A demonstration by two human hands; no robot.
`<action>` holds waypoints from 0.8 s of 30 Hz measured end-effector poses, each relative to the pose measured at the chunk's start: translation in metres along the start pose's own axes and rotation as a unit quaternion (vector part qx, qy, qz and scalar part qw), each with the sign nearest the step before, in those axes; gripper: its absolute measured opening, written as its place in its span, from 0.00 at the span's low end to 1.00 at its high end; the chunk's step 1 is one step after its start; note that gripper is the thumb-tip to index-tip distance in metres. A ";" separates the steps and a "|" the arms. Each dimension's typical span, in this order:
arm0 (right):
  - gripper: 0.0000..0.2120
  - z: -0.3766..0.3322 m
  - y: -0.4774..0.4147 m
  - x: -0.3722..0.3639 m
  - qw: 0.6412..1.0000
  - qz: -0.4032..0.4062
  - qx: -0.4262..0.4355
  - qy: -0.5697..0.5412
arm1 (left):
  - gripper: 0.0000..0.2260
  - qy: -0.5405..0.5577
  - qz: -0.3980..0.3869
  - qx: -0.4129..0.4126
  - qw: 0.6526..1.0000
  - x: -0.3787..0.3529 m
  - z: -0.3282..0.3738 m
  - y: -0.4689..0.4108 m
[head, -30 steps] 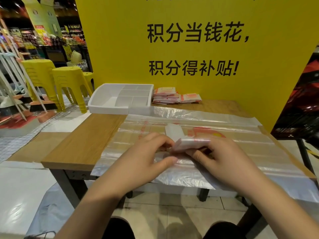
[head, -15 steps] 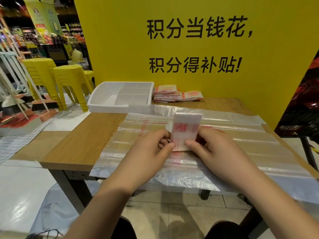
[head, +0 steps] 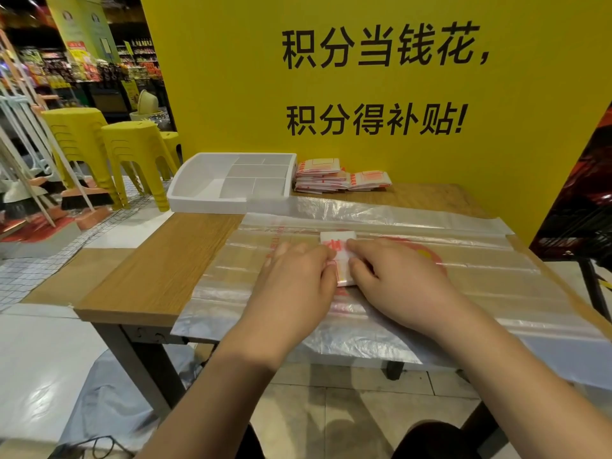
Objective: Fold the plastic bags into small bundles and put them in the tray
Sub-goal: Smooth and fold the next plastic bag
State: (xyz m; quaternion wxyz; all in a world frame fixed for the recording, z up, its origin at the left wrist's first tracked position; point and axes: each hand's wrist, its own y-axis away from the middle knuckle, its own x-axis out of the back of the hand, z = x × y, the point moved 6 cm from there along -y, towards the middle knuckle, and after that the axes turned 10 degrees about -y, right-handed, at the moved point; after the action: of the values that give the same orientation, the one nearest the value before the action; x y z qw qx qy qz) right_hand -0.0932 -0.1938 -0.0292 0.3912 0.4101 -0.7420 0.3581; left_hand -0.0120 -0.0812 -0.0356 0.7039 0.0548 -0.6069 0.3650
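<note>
Wooden table [head: 159,270] is covered by flat plastic bags [head: 463,260]. Nearer than the white divided tray [head: 205,204], a folded bag bundle [head: 337,240] is pinched between left hand [head: 294,283] and right hand [head: 397,279], fingers curled.

I am observing a wooden table [head: 159,270] carrying a white tray [head: 205,204]; folded bags [head: 323,177] are lying just right of the tray, flat plastic bags [head: 480,283] spreading before it.

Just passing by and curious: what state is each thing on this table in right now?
Folded bundle: lying on the spread bags, held by both hands.
Left hand: pinching the bundle's left edge.
Right hand: pinching its right edge.
Tray: no bundles inside.
Finished bundles: stacked beside the tray.
Spread bags: flat, unfolded.
</note>
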 end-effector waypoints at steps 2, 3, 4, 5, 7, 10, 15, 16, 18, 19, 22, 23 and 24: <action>0.20 -0.001 0.000 -0.001 1.000 0.001 -0.002 0.023 | 0.16 -0.021 -0.010 -0.009 1.000 -0.002 -0.002 -0.001; 0.20 -0.001 0.001 -0.001 0.999 0.004 -0.002 0.032 | 0.16 -0.027 -0.015 -0.016 0.999 -0.002 -0.003 -0.002; 0.19 0.000 0.000 -0.001 0.999 0.008 0.002 0.038 | 0.16 -0.025 -0.020 -0.028 0.999 -0.002 -0.004 -0.003; 0.18 0.000 0.000 0.001 0.999 0.010 0.009 0.042 | 0.15 -0.020 -0.032 -0.044 0.998 -0.002 -0.005 -0.004; 0.18 0.001 -0.003 0.003 0.999 0.000 0.034 0.040 | 0.14 -0.016 -0.079 -0.078 0.994 -0.003 -0.005 -0.010; 0.21 0.008 -0.009 0.001 0.996 -0.048 0.073 0.017 | 0.15 -0.025 -0.157 -0.107 0.981 -0.002 -0.006 -0.020; 0.32 0.024 -0.013 0.000 0.990 -0.106 0.096 -0.014 | 0.21 0.021 -0.232 -0.102 0.967 -0.003 -0.018 -0.033; 0.35 0.028 -0.012 0.000 0.988 -0.119 0.098 -0.011 | 0.26 0.025 -0.241 -0.103 0.965 -0.005 -0.021 -0.034; 0.39 0.034 -0.011 0.000 0.985 -0.145 0.095 -0.013 | 0.36 0.019 -0.258 -0.103 0.960 -0.011 -0.026 -0.033; 0.40 0.037 -0.012 0.000 0.984 -0.154 0.092 -0.019 | 0.39 0.017 -0.262 -0.102 0.959 -0.013 -0.028 -0.034; 0.42 0.040 -0.018 0.000 0.983 -0.155 0.086 -0.037 | 0.38 0.005 -0.280 -0.098 0.955 -0.014 -0.026 -0.038; 0.42 0.040 -0.019 0.000 0.984 -0.147 0.090 -0.046 | 0.38 -0.005 -0.286 -0.098 0.953 -0.013 -0.024 -0.039; 0.41 0.039 -0.018 0.001 0.985 -0.133 0.095 -0.058 | 0.37 -0.010 -0.287 -0.099 0.953 -0.012 -0.023 -0.040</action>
State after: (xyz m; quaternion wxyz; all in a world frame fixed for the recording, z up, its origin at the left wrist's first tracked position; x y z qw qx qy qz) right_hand -0.0885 -0.2349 -0.0421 0.3512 0.5603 -0.6649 0.3473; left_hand 0.0298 -0.1036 -0.0378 0.7750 0.1603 -0.6054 0.0846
